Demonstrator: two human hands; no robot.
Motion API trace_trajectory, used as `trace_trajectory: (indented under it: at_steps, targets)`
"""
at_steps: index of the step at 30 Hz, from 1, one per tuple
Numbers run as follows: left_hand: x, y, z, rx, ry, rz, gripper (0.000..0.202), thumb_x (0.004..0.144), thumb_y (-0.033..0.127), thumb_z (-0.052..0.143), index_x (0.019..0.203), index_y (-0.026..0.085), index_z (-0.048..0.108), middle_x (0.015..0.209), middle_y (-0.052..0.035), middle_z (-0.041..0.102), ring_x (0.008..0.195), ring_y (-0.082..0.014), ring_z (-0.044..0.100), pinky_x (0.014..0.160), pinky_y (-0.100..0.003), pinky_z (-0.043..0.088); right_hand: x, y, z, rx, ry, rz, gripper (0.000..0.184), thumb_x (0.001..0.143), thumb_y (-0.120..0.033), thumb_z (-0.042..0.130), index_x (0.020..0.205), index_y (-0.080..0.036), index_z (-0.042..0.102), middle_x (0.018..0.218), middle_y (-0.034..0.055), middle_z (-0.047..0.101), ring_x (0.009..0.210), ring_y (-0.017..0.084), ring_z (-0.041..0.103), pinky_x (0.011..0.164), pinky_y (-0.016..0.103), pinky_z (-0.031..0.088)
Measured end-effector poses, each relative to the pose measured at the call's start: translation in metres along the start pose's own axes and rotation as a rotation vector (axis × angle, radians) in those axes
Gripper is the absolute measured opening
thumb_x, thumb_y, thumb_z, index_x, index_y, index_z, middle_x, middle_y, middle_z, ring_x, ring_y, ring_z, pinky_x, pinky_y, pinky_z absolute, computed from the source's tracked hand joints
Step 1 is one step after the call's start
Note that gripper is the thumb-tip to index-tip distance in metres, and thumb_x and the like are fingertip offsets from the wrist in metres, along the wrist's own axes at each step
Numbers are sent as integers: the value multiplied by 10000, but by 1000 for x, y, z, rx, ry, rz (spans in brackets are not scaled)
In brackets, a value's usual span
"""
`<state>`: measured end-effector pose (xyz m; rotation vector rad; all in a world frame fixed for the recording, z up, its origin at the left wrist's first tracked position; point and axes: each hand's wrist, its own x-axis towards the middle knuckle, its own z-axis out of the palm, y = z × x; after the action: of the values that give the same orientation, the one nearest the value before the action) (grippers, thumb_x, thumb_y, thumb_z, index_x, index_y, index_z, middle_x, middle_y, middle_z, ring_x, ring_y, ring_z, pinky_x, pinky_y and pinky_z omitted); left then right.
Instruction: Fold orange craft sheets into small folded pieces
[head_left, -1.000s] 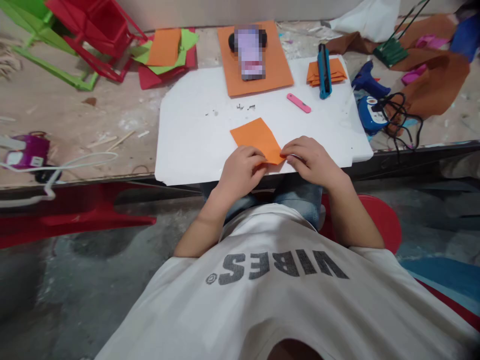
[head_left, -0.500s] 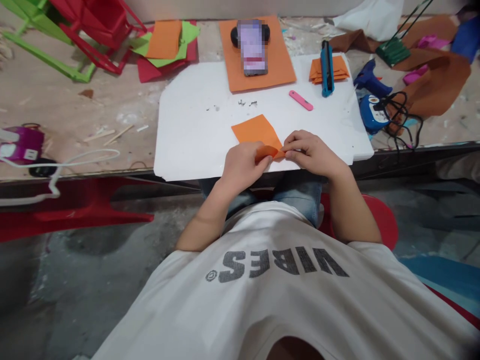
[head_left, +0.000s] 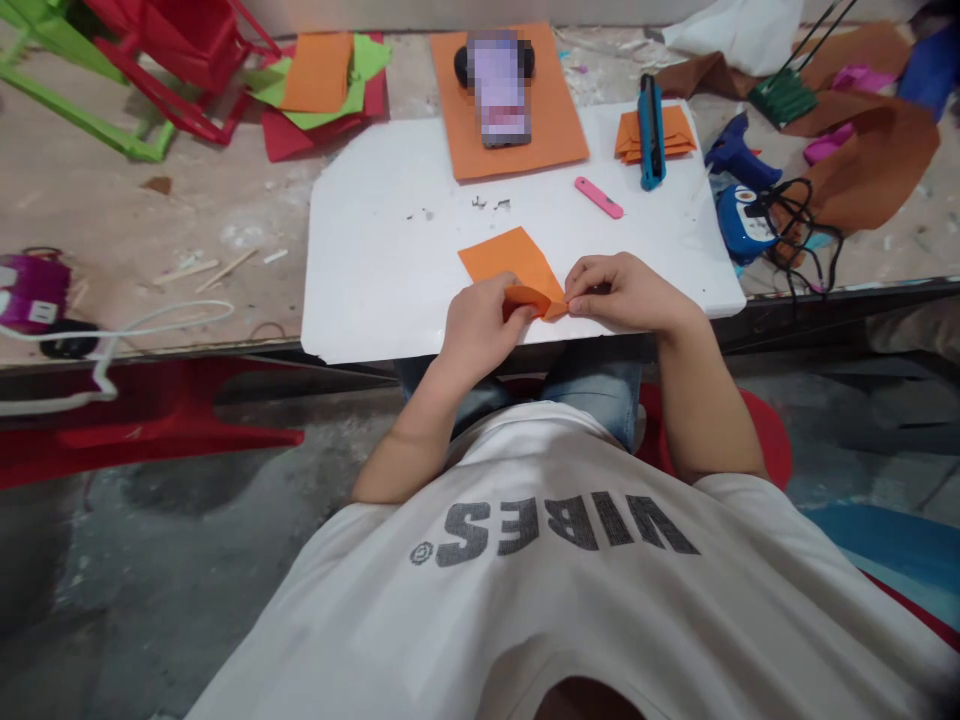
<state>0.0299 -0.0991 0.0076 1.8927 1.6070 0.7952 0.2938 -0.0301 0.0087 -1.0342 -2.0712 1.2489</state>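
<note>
A piece of orange paper [head_left: 517, 255] lies on the white board [head_left: 375, 270] at its front edge, with its near part folded up and over. My left hand [head_left: 484, 318] pinches the raised fold between thumb and fingers. At the paper's right corner, my right hand [head_left: 611, 290] grips the edge with thumb and fingertips. The fingers hide part of the fold. Beyond the hands lie a pink craft knife [head_left: 598, 198] and a blue stapler [head_left: 652, 135], which rests on a stack of folded orange papers [head_left: 682, 130].
At the back, a phone [head_left: 501, 95] rests on a larger orange sheet [head_left: 566, 140]. A blue glue gun [head_left: 742, 155] and tangled black cord stand to the right. Red and green frames [head_left: 176, 60] fill the far left, above a purple device [head_left: 34, 290] with a white cable.
The left fingers have shifted slightly on the fold, and the paper's near flap shows more between the hands. The whole view has moved a little.
</note>
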Motion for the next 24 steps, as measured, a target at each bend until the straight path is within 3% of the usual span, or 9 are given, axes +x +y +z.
trace_trajectory:
  at_steps: [5,11,20,24]
  targets:
    - [-1,2,0,-32,24,-84,253,928,166,789,1156,254,722,930,1,805,838,-241,750,864,-391,582,2,-4,-2,-10,-15,10,174,836,-415,948,789,-260,885,950,42,837,875,228,710,857,412,546]
    - [0,-5,0,-37,37,-85,400,928,217,802,1302,281,676,992,6,787,869,-254,767,910,-429,620,4,-8,-1,-11,-22,49,164,805,-379,950,767,-249,857,925,40,834,868,233,703,856,416,540]
    - [2,-14,-4,-19,5,-52,394,993,261,807,1359,282,664,886,13,747,864,-266,750,866,-417,588,3,-14,2,-44,5,77,189,804,-384,948,758,-245,828,907,33,812,840,226,699,828,408,528]
    - [2,-16,-3,-36,14,-18,402,991,232,805,1365,283,666,967,-3,795,862,-253,738,859,-415,592,2,-14,4,-45,20,79,251,826,-436,963,754,-244,819,901,46,810,837,237,694,811,417,525]
